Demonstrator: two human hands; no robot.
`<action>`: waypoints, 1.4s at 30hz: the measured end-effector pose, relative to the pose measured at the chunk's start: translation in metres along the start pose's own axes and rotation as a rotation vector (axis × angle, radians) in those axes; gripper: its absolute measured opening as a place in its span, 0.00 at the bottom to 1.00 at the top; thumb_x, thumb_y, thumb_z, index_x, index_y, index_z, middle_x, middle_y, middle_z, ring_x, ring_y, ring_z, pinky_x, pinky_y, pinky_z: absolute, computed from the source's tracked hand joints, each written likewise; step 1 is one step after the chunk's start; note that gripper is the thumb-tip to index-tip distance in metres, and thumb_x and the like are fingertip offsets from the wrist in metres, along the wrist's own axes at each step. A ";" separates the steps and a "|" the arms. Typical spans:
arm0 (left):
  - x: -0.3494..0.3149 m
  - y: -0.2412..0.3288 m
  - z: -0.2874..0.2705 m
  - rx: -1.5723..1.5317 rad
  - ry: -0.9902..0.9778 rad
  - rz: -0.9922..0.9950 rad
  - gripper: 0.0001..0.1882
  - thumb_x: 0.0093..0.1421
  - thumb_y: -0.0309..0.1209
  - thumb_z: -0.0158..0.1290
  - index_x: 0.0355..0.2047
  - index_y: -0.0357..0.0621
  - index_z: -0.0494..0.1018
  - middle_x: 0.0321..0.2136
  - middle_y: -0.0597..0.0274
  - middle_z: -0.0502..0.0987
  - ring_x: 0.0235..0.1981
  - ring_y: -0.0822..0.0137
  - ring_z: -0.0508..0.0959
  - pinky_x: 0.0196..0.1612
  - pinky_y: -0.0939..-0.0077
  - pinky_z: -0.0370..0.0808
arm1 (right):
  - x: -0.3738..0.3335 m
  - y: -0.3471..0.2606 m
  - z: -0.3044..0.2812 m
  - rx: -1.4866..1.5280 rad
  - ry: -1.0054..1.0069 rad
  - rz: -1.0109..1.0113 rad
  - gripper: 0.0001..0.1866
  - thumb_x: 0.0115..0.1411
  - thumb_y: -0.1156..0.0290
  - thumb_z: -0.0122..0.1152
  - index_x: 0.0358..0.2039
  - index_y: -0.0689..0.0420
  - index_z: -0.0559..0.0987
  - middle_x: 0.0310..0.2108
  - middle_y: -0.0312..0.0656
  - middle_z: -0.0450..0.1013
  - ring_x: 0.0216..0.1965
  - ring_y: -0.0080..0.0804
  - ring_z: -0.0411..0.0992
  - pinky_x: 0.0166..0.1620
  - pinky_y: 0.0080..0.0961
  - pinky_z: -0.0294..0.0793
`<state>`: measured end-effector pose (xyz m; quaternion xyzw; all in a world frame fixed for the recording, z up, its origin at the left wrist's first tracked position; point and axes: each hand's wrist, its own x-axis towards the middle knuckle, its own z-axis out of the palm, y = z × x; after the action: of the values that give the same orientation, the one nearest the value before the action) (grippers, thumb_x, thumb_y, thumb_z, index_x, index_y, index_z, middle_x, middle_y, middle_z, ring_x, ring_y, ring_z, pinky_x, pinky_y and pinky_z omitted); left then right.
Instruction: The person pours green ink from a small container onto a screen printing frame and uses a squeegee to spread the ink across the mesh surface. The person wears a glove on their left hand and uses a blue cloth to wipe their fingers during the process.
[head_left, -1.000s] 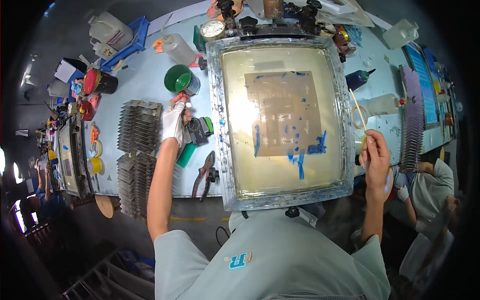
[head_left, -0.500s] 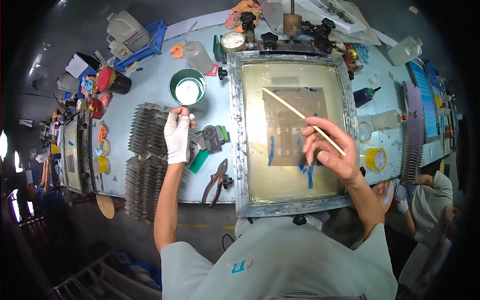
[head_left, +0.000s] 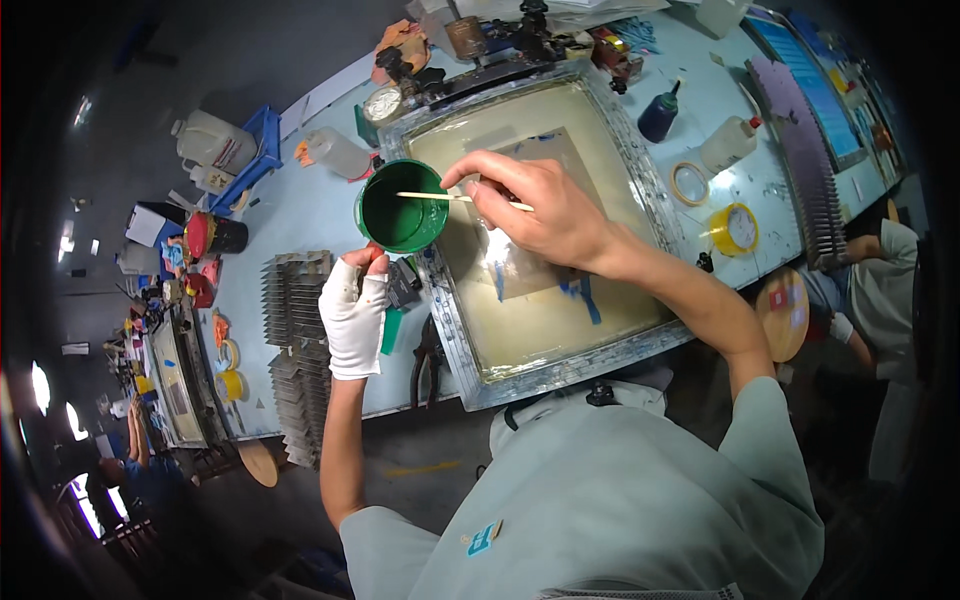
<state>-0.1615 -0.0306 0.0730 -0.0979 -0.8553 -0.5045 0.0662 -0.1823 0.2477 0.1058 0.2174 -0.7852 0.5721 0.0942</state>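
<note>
My left hand, in a white glove with bare fingertips, grips the near side of a green cup. Its mouth faces me, and the inside looks dark green. A thin pale wooden stick is pinched in my bare right hand, with its tip over or inside the cup's mouth; how deep it goes I cannot tell. Both hands are near the left side of a metal-framed printing screen, my right forearm crossing above it. Blue tape strips stick to the mesh.
Left of my hand stand stacked grey finned plates. Pliers lie against the screen's left edge. A squeeze bottle sits beyond the cup. To the right are yellow tape, a dark bottle and a clear bottle.
My left hand has taken hold of the green cup, which is now off its earlier spot and turned. My right hand has moved left, bringing the stick to the cup. The whole view has rotated.
</note>
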 end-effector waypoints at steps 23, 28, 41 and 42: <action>0.010 0.023 0.036 0.152 -0.091 0.192 0.05 0.65 0.24 0.59 0.40 0.37 0.77 0.33 0.61 0.78 0.33 0.71 0.75 0.41 0.77 0.73 | -0.038 0.019 -0.014 0.119 0.013 0.076 0.11 0.63 0.76 0.48 0.38 0.58 0.80 0.17 0.41 0.71 0.19 0.26 0.70 0.27 0.29 0.70; 0.016 0.025 0.041 0.211 -0.077 0.255 0.05 0.64 0.23 0.58 0.41 0.38 0.77 0.33 0.61 0.77 0.33 0.70 0.75 0.41 0.77 0.73 | -0.040 0.028 -0.014 0.396 -0.030 0.295 0.12 0.66 0.75 0.44 0.39 0.60 0.79 0.20 0.36 0.72 0.17 0.19 0.70 0.22 0.20 0.70; 0.032 0.018 0.050 0.210 -0.008 0.295 0.08 0.65 0.25 0.59 0.43 0.37 0.77 0.36 0.59 0.79 0.36 0.70 0.76 0.44 0.77 0.74 | -0.027 0.039 -0.022 0.450 -0.103 0.369 0.14 0.70 0.71 0.42 0.44 0.61 0.77 0.24 0.37 0.72 0.19 0.20 0.72 0.20 0.19 0.73; 0.031 0.022 0.051 0.144 -0.016 0.238 0.09 0.68 0.28 0.57 0.44 0.37 0.76 0.33 0.67 0.76 0.34 0.78 0.72 0.42 0.83 0.71 | -0.024 0.038 -0.023 0.597 -0.094 0.438 0.14 0.72 0.68 0.43 0.47 0.61 0.75 0.24 0.37 0.72 0.18 0.20 0.72 0.20 0.19 0.73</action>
<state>-0.1874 0.0278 0.0741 -0.1979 -0.8720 -0.4297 0.1256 -0.1801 0.2848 0.0717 0.0882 -0.6150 0.7720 -0.1344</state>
